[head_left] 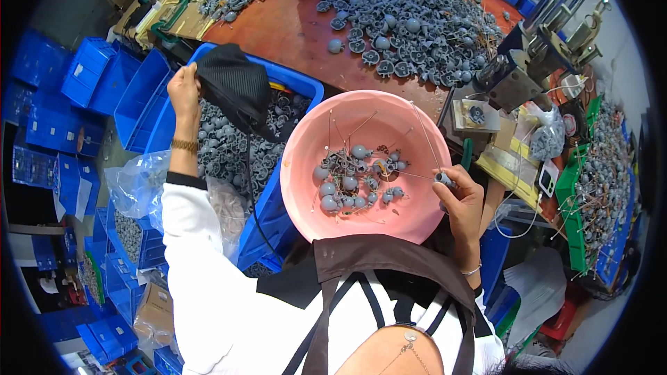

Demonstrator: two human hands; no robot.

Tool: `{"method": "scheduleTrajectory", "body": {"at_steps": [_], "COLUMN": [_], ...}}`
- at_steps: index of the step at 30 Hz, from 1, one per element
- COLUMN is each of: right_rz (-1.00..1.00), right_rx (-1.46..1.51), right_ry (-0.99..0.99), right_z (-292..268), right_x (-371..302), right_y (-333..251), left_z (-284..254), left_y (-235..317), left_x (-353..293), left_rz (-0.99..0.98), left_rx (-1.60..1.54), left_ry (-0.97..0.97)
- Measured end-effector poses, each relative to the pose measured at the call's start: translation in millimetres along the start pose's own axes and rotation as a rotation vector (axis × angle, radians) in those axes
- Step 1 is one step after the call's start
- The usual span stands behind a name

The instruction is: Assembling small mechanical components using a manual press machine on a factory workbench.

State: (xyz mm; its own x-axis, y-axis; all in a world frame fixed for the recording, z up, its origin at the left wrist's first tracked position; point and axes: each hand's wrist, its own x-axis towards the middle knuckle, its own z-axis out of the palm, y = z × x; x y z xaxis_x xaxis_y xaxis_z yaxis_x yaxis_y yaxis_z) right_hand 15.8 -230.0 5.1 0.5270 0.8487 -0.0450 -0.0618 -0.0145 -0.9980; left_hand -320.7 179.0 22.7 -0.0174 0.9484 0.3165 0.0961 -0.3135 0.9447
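At the left my left hand (185,90) is closed on the edge of a black ribbed fabric piece (233,87), cap-like in shape. This piece hangs over a blue crate (316,90) full of grey round parts (222,139). Over the right rim of a pink basin (295,187), my right hand (462,198) pinches a small grey ball-shaped part (445,178) with thin wires running from it. Inside the basin lie several grey balls with wires (351,182), heaped in the middle. The basin sits close in front of my body.
A large heap of grey half-shells (410,21) covers the reddish table (278,35). At the right stand a metal hand press (514,69), a phone (548,177) and a green tray (573,215) of wired parts. Blue bins (90,76) and clear plastic bags (139,180) fill the left.
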Motion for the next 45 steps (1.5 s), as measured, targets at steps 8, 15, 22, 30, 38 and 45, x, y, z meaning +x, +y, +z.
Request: {"method": "scheduleTrajectory", "body": {"at_steps": [8, 15, 22, 30, 38, 45], "right_rz": [-0.013, -0.019, -0.066, -0.390, -0.149, -0.340], "right_rx": [-0.037, -0.041, -0.142, -0.532, -0.328, -0.425], "right_ry": [-0.060, -0.051, 0.031, 0.059, 0.175, 0.194], "right_z": [5, 10, 6, -2, -66, -59], "right_x": [4, 4, 9, 19, 32, 61], "right_y": [2, 4, -3, -26, -7, 7], "left_z": [-49, -47, 24, 220, 280, 304], "left_y": [-53, -95, 4, 128, 90, 80], "left_x": [-42, -84, -114, -227, -232, -224], "left_rz": [-0.107, -0.115, 0.483, 0.997, 0.810, 0.977], "left_rx": [0.175, 0.311, 1.146, 0.417, 0.070, 0.073], "left_ry": [0.019, -0.050, -0.060, -1.067, -1.189, -0.861]}}
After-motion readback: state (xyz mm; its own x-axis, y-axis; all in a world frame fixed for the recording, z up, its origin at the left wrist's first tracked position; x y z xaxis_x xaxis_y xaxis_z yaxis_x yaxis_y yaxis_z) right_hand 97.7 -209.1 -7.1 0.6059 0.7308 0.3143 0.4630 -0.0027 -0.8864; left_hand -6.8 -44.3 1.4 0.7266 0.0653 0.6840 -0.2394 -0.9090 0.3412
